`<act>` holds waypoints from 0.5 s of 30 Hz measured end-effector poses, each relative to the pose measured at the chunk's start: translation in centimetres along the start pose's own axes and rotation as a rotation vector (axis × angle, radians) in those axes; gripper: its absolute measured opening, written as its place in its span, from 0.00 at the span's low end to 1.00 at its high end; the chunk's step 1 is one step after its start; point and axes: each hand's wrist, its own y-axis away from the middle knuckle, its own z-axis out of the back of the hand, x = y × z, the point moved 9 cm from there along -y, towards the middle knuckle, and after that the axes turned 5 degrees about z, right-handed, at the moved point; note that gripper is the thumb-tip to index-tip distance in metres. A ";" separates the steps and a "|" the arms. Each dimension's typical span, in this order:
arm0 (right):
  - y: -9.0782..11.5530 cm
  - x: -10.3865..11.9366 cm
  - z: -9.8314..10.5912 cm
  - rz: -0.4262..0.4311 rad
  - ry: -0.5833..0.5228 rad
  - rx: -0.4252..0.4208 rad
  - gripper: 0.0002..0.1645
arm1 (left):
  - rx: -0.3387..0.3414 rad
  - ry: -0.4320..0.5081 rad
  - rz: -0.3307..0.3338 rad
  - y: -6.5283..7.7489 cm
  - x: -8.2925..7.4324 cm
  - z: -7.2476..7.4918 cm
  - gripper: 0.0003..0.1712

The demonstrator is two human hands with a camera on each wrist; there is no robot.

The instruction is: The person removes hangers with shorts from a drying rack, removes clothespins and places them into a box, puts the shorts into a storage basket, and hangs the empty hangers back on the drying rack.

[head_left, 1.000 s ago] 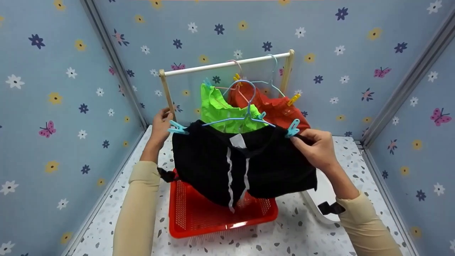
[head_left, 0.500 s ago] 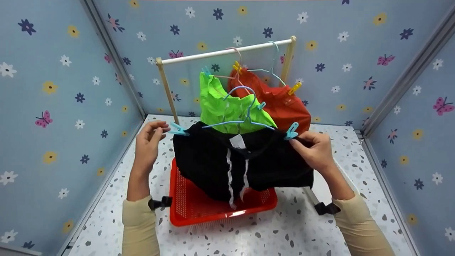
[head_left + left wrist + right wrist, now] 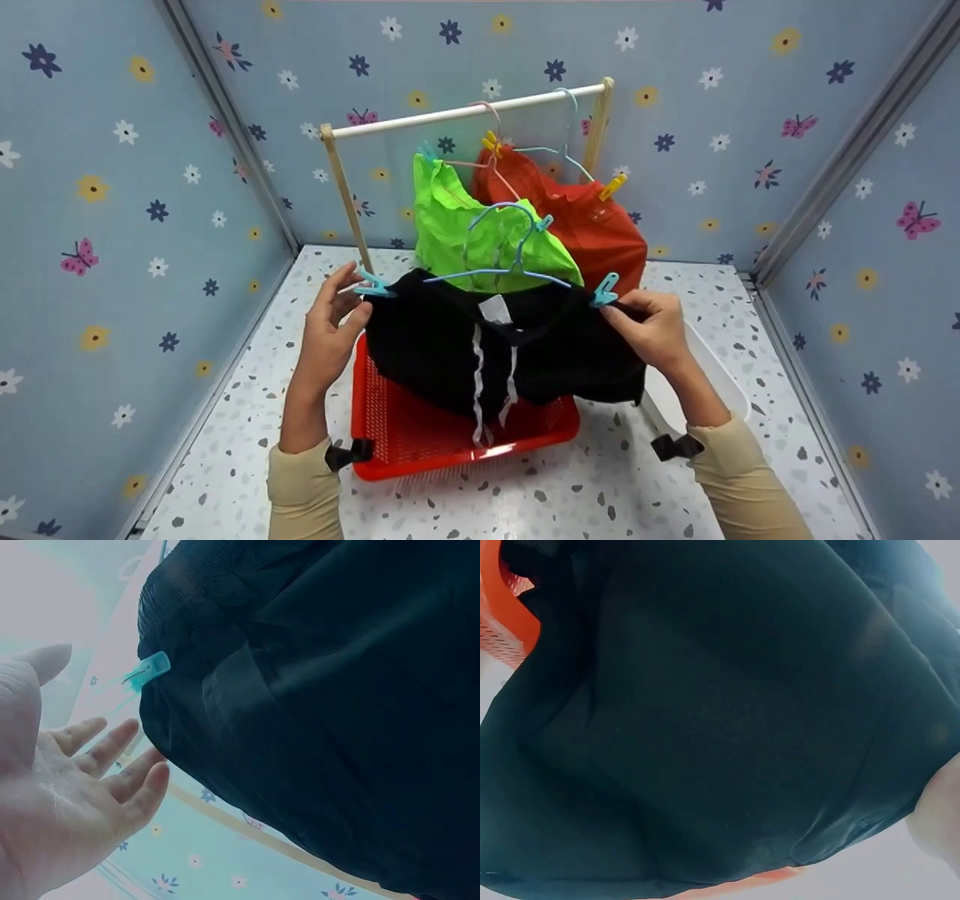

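Change: left hand (image 3: 328,337), apart from the left blue clip (image 3: 375,286) half a second ago, now at it, fingers loosely spread; seemingly brings support to both ends.
Right hand (image 3: 651,328): pinches black shorts (image 3: 544,360) at their upper right corner.
Shorts: mid-frame, above red basket (image 3: 420,465).
Long axis: left-right, near level; waistband up.
Blue hanger (image 3: 519,262): hook up, tip leftward.

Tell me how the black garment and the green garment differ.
The black garment is on a blue hanger; the green garment is on a pink hanger.
The black garment is off the rail, held by the right hand; the green garment hangs from it.
Both have light-blue clips.
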 end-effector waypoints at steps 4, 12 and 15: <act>0.2 -0.4 -0.1 -0.004 -0.012 0.007 0.11 | 0.025 0.018 0.025 0.4 -1.1 -0.5 0.30; 1.2 -1.0 -0.5 0.000 -0.021 0.017 0.11 | 0.005 -0.005 0.032 0.7 0.4 0.0 0.27; 1.7 -1.4 -0.8 -0.005 -0.023 0.018 0.11 | 0.013 -0.007 0.010 0.7 1.9 0.2 0.25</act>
